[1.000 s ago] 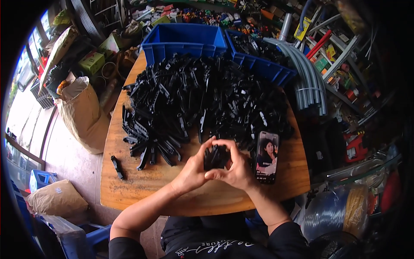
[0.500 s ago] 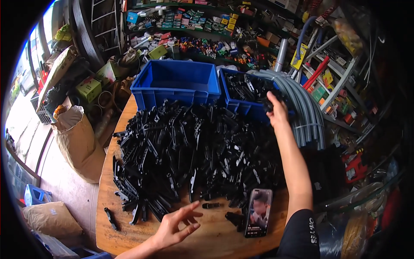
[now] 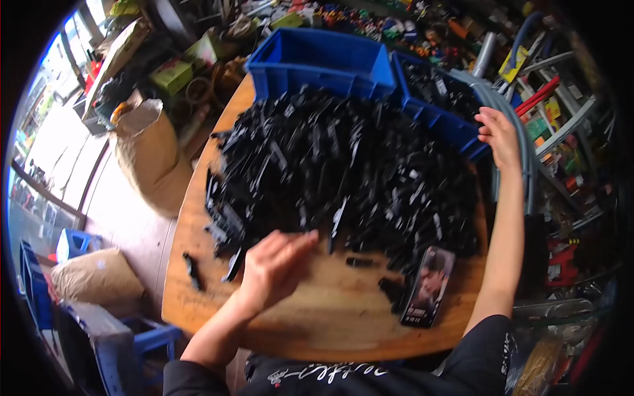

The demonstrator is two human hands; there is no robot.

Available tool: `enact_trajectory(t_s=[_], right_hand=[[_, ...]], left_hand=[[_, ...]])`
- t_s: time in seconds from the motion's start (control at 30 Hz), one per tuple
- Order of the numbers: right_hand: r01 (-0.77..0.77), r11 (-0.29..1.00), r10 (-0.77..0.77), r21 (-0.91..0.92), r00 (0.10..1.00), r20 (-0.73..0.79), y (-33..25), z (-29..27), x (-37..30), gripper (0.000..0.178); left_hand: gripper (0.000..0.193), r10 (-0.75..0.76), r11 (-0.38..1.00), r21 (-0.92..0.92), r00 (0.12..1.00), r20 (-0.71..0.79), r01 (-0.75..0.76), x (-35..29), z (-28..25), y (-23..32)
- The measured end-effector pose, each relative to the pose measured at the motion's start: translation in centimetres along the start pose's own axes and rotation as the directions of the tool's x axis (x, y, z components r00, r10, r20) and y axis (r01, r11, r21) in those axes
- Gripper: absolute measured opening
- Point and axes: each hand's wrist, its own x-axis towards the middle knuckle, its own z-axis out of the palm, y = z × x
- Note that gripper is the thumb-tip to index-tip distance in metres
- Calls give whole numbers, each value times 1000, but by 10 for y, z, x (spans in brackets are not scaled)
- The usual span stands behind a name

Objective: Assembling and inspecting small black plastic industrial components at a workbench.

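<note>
The wooden table point(image 3: 330, 317) carries a heap of black parts point(image 3: 343, 158), a phone point(image 3: 428, 287) and two blue bins point(image 3: 317, 78).

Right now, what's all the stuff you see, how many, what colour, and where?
Round-cornered wooden table: one, orange-brown, centre
Small narrow plastic pieces: uncountable, black, mostly heaped on the table
Rectangular plastic bins: two, blue, far edge of the table
Flat rectangular phone: one, dark-edged, table's near right
Tall open paper sack: one, brown, left of the table
Bulky wrapped package: one, brown, lower left
Curved plastic pipes: one bundle, grey, right of the table
Blurry background clutter: lots, mixed colours, far side and right
Short fabric sleeves: two, black, lower edge
Bare hands: two, left hand over the table, right hand near the right bin
</note>
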Motion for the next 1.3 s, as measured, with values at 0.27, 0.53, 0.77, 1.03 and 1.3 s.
enact_trajectory(t_s=[0.27,0.53,0.77,1.03,1.3], right_hand=[[234,944,-64,-234,823,565,-83,58,-242,23],[592,600,-308,-538,791,528,-3,162,-293,21],[595,640,-386,-486,796,466,8,167,-300,12],[208,977,-167,-37,868,469,-17,162,-299,10],[79,954,-155,290,956,250,-15,155,-299,16]], left_hand=[[33,-83,896,436,996,-17,83,7,15,-24],[43,-125,801,594,991,41,76,1,51,-40],[43,-560,529,-722,823,98,446,6,14,-16],[5,-469,88,-792,726,503,605,5,10,-20],[38,-278,258,-658,707,650,707,-4,33,17]])
